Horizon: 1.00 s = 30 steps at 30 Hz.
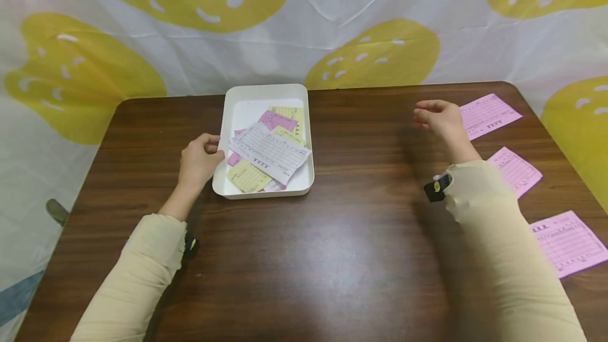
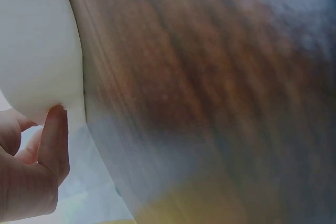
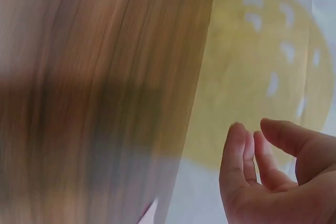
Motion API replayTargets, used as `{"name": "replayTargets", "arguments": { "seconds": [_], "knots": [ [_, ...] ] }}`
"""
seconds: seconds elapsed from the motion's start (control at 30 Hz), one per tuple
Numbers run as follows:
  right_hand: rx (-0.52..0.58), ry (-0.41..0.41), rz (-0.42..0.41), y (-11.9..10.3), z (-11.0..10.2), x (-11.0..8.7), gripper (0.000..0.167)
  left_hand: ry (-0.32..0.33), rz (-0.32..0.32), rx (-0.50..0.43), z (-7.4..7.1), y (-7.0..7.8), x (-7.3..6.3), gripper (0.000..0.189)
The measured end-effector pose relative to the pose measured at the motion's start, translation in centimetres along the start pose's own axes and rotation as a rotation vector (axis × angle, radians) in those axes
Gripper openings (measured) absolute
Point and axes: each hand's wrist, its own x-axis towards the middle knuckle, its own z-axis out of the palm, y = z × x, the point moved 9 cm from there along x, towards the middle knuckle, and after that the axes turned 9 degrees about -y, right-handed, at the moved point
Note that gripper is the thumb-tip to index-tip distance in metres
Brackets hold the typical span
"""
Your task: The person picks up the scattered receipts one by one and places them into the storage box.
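Observation:
A white rectangular tray [image 1: 264, 194] stands left of the middle of the table, holding loose slips of printed paper. A white slip [image 1: 272, 153] lies on top, over yellow slips [image 1: 248, 176] and pink slips [image 1: 277, 120]. My left hand [image 1: 198, 160] holds the tray's left edge; in the left wrist view its fingertips [image 2: 56, 109] meet the tray's outer wall. Over the right side of the table my right hand [image 1: 442, 119] is raised, thumb and fingers apart with nothing between them. Just beyond it lies a pink slip [image 1: 491, 113].
Two more pink slips lie down the table's right side, a middle one [image 1: 518, 170] and a nearer one [image 1: 570, 244], both partly behind the right sleeve [image 1: 499, 247]. A white curtain with yellow shapes [image 1: 375, 57] hangs behind the brown wooden table [image 1: 304, 257].

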Motion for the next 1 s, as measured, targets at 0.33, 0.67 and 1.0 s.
{"name": "replayTargets", "arguments": {
  "seconds": [0.33, 0.67, 1.0],
  "knots": [
    [0.421, 0.261, 0.014, 3.6, -7.5, -1.6, 0.031, -0.001, 0.002, -0.001, 0.1, -0.1, 0.1, 0.039],
    [0.297, 0.232, 0.062, 6.5, -11.1, -2.2, 0.036, 0.0, 0.0, -0.002, 0.0, 0.0, 0.0, 0.038],
    [0.239, 0.222, 0.162, 9.1, -12.0, -1.8, 0.038, 0.007, -0.003, -0.001, 0.1, 0.0, 0.1, 0.039]
  ]
}}
